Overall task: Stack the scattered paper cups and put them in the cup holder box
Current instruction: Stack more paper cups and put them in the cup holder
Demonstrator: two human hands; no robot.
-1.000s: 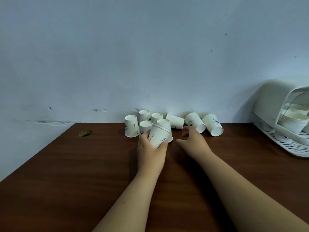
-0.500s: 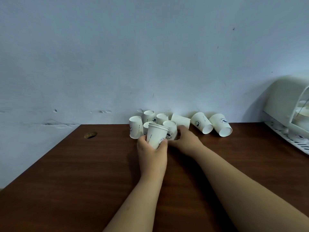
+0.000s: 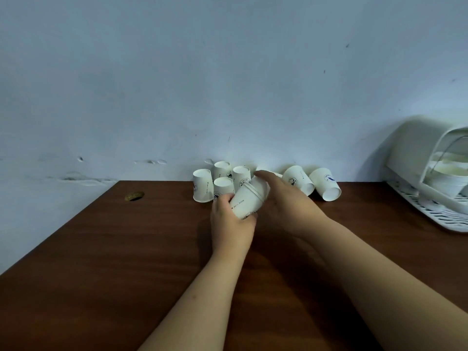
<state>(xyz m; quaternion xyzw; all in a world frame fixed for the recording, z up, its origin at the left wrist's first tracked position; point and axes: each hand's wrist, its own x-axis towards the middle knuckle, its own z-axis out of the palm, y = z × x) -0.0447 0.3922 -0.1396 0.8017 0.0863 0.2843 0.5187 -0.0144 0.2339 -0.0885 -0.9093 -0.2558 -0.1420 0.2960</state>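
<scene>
My left hand grips a short stack of white paper cups, tilted with its mouth pointing up and to the right. My right hand reaches over that mouth, its fingers curled round another cup that sits at the stack's rim and is mostly hidden. Behind the hands, several cups stand upside down against the wall. Two more cups lie on their sides to the right. The white cup holder box stands at the far right, with cups inside it.
The brown table runs to a pale wall. A round brass-coloured fitting sits near the table's left edge. The box stands on a white slotted tray.
My right hand closed on a cup from the group and brought it to the stack's mouth. My left hand tilted the stack to the right.
</scene>
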